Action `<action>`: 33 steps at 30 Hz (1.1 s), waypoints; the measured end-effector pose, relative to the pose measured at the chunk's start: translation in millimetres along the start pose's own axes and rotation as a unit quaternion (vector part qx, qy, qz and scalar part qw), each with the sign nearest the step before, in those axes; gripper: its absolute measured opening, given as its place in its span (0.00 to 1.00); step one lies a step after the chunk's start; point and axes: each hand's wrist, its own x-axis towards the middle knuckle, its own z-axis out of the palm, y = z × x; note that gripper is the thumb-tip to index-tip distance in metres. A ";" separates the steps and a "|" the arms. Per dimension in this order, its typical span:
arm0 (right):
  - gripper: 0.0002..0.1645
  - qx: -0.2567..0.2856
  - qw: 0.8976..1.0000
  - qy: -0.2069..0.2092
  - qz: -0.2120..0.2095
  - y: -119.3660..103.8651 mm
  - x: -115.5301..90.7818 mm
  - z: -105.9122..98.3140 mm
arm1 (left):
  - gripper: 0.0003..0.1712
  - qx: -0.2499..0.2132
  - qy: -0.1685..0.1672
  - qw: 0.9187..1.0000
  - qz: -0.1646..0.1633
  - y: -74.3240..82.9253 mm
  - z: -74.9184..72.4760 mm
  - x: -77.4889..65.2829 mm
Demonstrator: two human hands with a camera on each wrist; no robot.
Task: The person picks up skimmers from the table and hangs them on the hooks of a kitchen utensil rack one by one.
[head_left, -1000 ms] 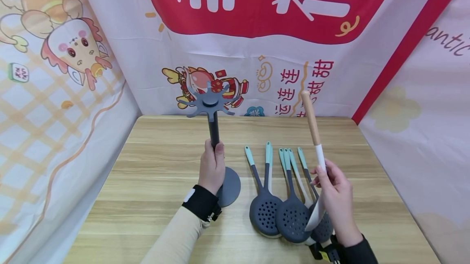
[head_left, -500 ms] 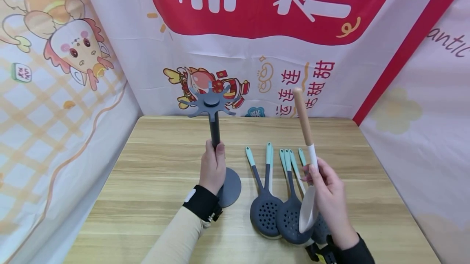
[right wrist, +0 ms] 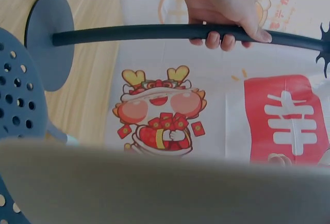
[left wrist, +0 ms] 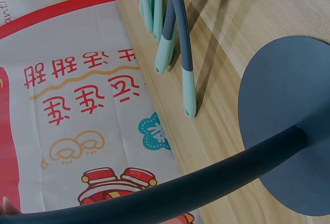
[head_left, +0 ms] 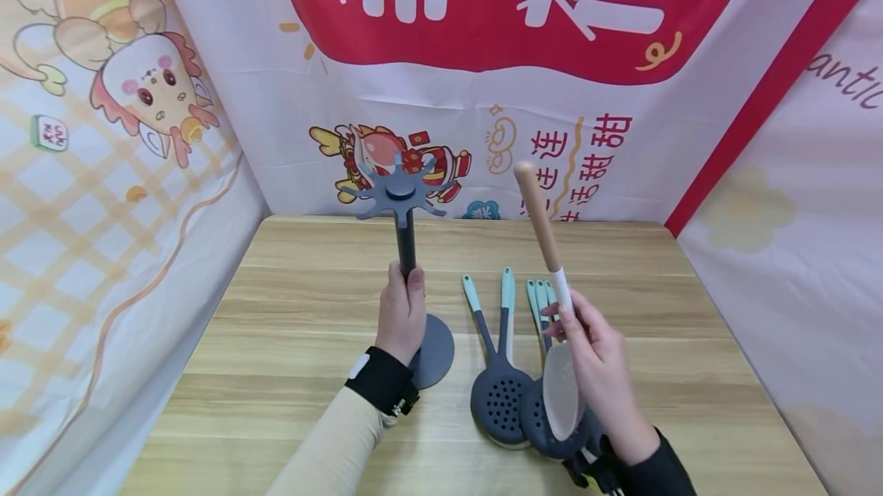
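In the head view my left hand [head_left: 400,316] grips the dark pole [head_left: 406,251] of a utensil stand. The stand has a hooked top [head_left: 401,188] and a round base [head_left: 434,350] on the table; the right wrist view shows the fingers curled round the pole. My right hand [head_left: 599,362] holds a cooking spoon by its white neck [head_left: 562,289]. The spoon's wooden handle [head_left: 538,212] points up and leans left. Its pale oval head [head_left: 562,392] hangs below the fingers, in front of the skimmers, and fills the lower right wrist view as a blur.
Two dark perforated skimmers, a left one [head_left: 500,404] and a partly covered one [head_left: 534,404], lie with other mint-handled utensils on the wooden table [head_left: 310,404]. Several mint handles [left wrist: 189,92] point towards the printed cloth backdrop [head_left: 441,90]. Cloth also hangs at both sides.
My right hand has moved left with the spoon. The handle now leans further left, and the spoon's head has turned to show more of its oval face. The left hand still holds the stand.
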 end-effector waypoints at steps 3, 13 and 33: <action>0.19 0.004 1.000 -0.015 -0.004 -2.8 -0.1 1.3 | 0.18 -0.001 0.000 1.000 -0.002 0.9 0.4 -0.1; 0.17 0.007 0.998 -0.035 -0.054 -12.0 2.6 9.8 | 0.19 0.006 0.006 1.000 0.007 -1.6 0.3 0.4; 0.14 0.011 0.994 -0.048 -0.099 -22.0 9.3 20.9 | 0.20 0.007 0.008 1.000 0.008 -1.3 0.7 0.8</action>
